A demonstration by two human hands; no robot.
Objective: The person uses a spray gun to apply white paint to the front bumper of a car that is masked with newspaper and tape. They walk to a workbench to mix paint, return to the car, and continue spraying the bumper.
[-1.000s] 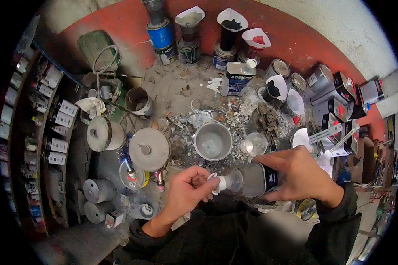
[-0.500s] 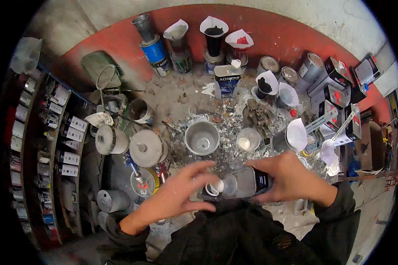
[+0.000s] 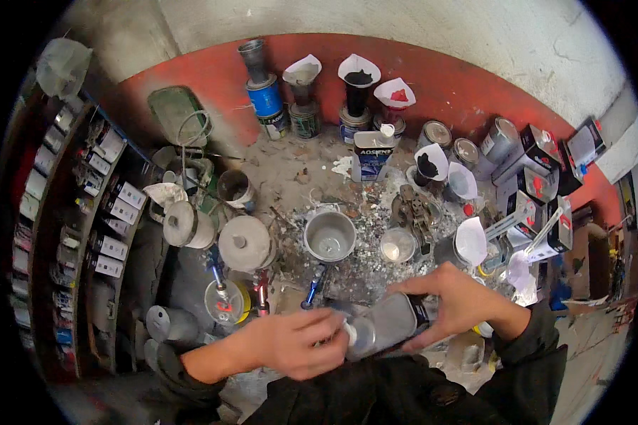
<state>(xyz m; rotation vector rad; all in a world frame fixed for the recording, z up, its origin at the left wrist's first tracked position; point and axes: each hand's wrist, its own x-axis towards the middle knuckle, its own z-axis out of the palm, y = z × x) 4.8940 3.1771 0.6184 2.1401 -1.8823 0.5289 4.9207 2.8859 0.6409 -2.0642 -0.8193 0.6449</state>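
Note:
My right hand (image 3: pixel 464 301) is wrapped round the base end of a rectangular metal can (image 3: pixel 393 319), which lies tilted close to my body with its grey top toward the left. At its spout, the curled fingers of my left hand (image 3: pixel 301 343) close on the white cap (image 3: pixel 349 333); most of the cap is hidden and slightly blurred. Beyond the can stands a grey metal pot (image 3: pixel 331 225) with a little liquid at its bottom. To the pot's right is a clear cup (image 3: pixel 397 245) with whitish contents. A blue tool handle (image 3: pixel 313 287) lies in front of the pot.
Lidded tanks (image 3: pixel 245 243) stand left of the pot, near a yellow-rimmed container (image 3: pixel 227 304). Tins topped with paper funnels (image 3: pixel 358 71) line the red wall. A blue-labelled can (image 3: pixel 372 157) stands at the back. Several boxy cans (image 3: pixel 538 188) crowd the right; shelves (image 3: pixel 85 234) fill the left.
My left hand has gone from spread beside the spout to curled fingers on the cap. The can has tilted and come lower in view. The blue handle before the pot now shows.

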